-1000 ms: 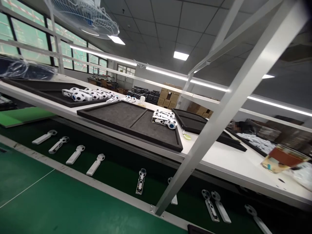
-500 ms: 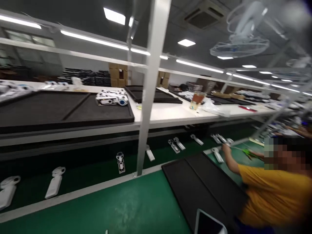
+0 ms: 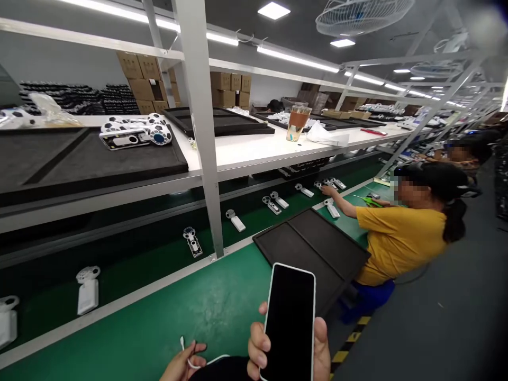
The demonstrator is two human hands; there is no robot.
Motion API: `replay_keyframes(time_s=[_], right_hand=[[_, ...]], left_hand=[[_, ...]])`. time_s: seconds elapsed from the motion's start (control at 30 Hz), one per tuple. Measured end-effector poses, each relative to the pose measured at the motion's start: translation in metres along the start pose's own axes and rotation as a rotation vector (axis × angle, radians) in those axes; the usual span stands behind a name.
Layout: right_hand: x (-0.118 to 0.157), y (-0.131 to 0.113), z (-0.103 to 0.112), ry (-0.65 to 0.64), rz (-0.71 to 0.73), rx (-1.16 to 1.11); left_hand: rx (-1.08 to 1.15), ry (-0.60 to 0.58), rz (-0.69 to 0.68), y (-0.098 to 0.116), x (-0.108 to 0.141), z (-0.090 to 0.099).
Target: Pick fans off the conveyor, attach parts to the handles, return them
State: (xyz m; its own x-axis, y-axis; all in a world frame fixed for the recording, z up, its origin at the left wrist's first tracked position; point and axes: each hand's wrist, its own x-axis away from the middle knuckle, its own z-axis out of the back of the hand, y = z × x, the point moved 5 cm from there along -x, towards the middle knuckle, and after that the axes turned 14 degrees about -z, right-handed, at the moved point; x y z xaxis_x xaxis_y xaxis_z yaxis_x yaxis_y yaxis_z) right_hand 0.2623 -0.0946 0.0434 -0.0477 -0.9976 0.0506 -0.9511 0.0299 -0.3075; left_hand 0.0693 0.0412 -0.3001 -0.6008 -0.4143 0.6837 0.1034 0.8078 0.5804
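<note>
My right hand (image 3: 260,346) is wrapped around a smartphone (image 3: 290,323) with a pale edge; its screen is dark and faces me. At the bottom, left of the phone, my left hand (image 3: 184,362) holds a thin white cable (image 3: 193,365) between its fingers. The cable's small plug (image 3: 182,341) sticks up beyond the fingers, and the rest runs right towards dark cloth at the lower edge. Both hands are over the front of the green work surface (image 3: 151,330).
White handheld parts with football-patterned round heads (image 3: 192,242) lie along the dark green belt (image 3: 138,270). A black tray (image 3: 309,238) rests at right, beside a co-worker in a yellow shirt (image 3: 389,230). A metal post (image 3: 202,132) and a shelf (image 3: 254,159) with trays and a cup (image 3: 297,124) stand ahead.
My view has shifted right and down. The phone has risen from the bottom edge into fuller view, now with my right hand visible around it. My left hand and the cable have come into view.
</note>
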Motion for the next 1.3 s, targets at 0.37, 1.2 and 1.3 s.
replay_keyframes(time_s=[0.37, 1.2, 1.3], right_hand=[[-0.010, -0.001, -0.007, -0.023, -0.034, -0.010], [0.026, -0.029, 0.035, 0.229, -0.136, 0.047], [0.071, -0.035, 0.075, 0.653, -0.234, 0.103]], left_hand=[[0.017, -0.025, -0.012, 0.005, 0.008, -0.002], [-0.025, -0.047, -0.029, -0.004, -0.002, 0.011], [-0.035, -0.042, -0.031, -0.007, -0.004, 0.014]])
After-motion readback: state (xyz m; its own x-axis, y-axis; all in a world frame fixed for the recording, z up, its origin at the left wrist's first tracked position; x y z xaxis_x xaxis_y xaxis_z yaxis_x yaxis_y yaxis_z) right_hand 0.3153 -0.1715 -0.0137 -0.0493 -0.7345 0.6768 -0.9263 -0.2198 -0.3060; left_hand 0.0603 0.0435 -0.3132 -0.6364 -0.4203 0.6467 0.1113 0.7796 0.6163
